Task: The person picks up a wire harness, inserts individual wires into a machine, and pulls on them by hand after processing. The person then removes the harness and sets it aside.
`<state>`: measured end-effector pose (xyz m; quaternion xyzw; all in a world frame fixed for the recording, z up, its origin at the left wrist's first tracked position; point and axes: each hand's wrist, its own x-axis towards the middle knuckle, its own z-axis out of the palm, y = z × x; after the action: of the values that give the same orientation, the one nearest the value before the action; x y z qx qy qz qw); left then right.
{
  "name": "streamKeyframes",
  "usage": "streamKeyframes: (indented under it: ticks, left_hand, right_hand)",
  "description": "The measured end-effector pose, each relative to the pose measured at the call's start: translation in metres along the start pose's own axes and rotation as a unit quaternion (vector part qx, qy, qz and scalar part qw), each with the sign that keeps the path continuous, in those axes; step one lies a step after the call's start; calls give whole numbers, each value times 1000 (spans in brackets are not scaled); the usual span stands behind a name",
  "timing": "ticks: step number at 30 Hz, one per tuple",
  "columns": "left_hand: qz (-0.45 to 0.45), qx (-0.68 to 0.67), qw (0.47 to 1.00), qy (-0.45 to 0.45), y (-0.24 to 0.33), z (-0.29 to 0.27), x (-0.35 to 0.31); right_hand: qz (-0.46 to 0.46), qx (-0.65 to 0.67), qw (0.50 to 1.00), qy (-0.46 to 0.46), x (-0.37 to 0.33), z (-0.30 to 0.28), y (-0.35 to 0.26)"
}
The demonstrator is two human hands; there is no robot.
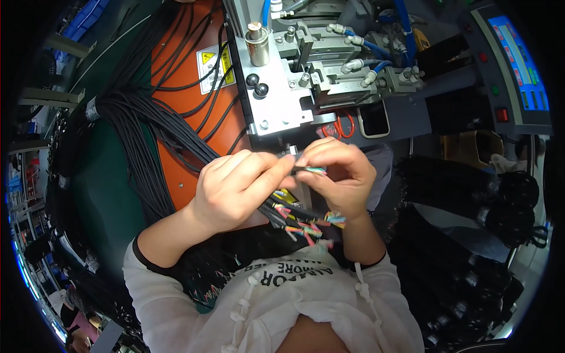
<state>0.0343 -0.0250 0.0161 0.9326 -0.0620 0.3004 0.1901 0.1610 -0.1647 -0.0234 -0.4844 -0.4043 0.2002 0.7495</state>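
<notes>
My left hand (232, 188) is closed round a black cable whose end points toward my right hand. Thin green, pink and white wires (316, 170) fan out of the cable's end, between the thumb and fingers of my right hand (344, 170), which pinches them. Just beyond my fingertips shows a small white piece (292, 150), perhaps a connector; whether it is on this cable I cannot tell. Below my hands, in front of my body, lies a bundle of black cables (276, 212) with stripped ends of several coloured wires (307, 229).
A metal machine fixture (276, 106) with pneumatic cylinders and blue hoses stands ahead. Orange-handled scissors (344, 125) lie near its front edge. More black cables (144, 126) run over the orange plate (182, 106) at left. A control panel with a screen (521, 65) is at right, above coiled cables (500, 188).
</notes>
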Motion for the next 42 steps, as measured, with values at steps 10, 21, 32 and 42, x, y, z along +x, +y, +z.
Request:
streamKeyframes:
  ticks: [10,21,32,42]
  left_hand:
    - [-29,5,998,55,0,7,-1]
    - [-41,95,995,-6,5,8,-6]
    - [-21,120,992,-25,7,15,-7]
    - [-72,175,973,-128,15,16,-7]
  right_hand:
    - [28,-20,999,-10,4,11,2]
    - [0,-348,937,-36,5,0,-15]
    - [250,-93,963,-39,5,-23,-5]
    - [22,-434,899,-54,6,-3,7]
